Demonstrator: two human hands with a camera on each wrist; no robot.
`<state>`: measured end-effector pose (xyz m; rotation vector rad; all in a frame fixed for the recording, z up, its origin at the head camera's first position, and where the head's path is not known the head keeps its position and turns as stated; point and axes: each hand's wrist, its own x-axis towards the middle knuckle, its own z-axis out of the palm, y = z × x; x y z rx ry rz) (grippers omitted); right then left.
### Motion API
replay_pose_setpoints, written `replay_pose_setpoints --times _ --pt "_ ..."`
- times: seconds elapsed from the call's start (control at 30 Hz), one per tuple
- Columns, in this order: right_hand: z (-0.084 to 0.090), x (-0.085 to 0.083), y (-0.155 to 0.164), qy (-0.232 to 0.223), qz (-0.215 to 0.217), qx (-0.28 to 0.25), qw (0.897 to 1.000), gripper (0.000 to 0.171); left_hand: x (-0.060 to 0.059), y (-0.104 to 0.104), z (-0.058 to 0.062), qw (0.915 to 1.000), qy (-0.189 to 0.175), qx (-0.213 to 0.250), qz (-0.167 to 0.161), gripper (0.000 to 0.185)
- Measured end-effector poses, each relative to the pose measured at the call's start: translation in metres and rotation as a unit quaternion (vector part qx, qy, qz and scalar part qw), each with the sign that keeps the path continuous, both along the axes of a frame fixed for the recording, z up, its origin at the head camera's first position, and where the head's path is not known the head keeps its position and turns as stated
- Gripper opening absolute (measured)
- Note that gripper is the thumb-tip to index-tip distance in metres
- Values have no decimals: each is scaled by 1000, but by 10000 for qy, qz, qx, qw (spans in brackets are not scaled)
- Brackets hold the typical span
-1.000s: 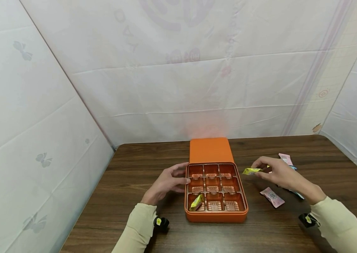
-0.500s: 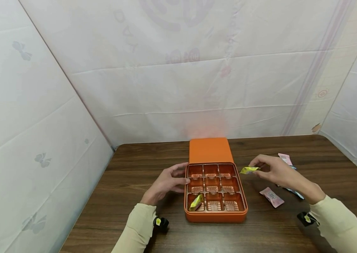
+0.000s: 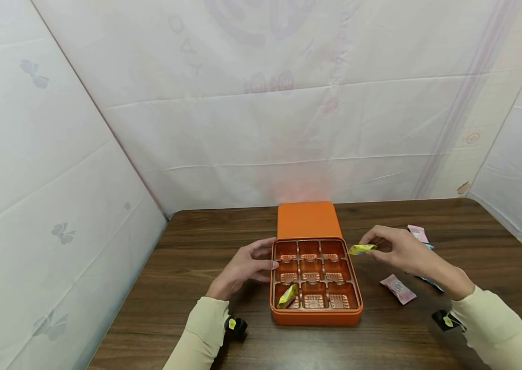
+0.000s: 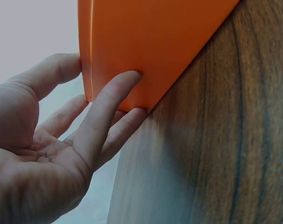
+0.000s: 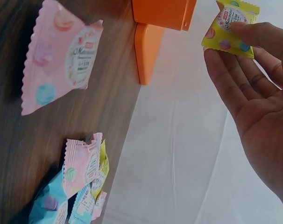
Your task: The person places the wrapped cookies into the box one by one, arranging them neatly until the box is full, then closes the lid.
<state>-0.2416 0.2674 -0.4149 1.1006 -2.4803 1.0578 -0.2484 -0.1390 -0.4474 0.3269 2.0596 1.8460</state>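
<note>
An orange box [image 3: 316, 316] with a tray of small brown compartments sits mid-table; its left wall shows in the left wrist view [image 4: 146, 42]. My left hand [image 3: 246, 266] rests with straight fingers [image 4: 109, 105] against that left wall. My right hand [image 3: 402, 251] pinches a yellow candy packet [image 3: 361, 249] at the box's upper right edge; the same yellow packet [image 5: 231, 29] shows between thumb and fingertips in the right wrist view. Another yellow packet [image 3: 287, 296] lies in the front left compartment.
The orange lid [image 3: 308, 219] lies behind the box. A pink packet [image 3: 397, 288] lies right of the box, seen also as the pink packet [image 5: 60, 60] in the right wrist view. More pink, blue and yellow packets [image 5: 81, 186] lie further right. White sheets wall the table.
My right hand has carried the yellow packet leftward, from beside the box to its upper right edge. The left hand has stayed on the box's side.
</note>
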Motion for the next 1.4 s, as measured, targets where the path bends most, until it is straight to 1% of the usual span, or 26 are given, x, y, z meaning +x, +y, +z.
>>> replay_pose_setpoints --times 0.27,0.4,0.57,0.83,0.97,1.17,1.4 --pt "2 2 -6 -106 176 -61 9998 34 0 0 0 10000 -22 14 10 68" --pt "2 3 -11 -167 196 -82 9996 34 0 1 0 10000 -29 -15 40 69" --pt "5 4 -16 -258 204 18 9995 34 1 1 1 10000 -24 -10 59 70" --pt "7 3 -25 -325 498 -39 9982 31 0 1 0 10000 -31 -6 55 70" --pt "7 3 -29 -310 450 76 9985 32 0 1 0 10000 -8 -20 40 69" --pt "8 4 -34 -531 367 252 9976 33 0 1 0 10000 -38 -10 55 70" --pt "11 6 -37 -315 553 246 9977 30 0 2 0 10000 -20 6 59 69"
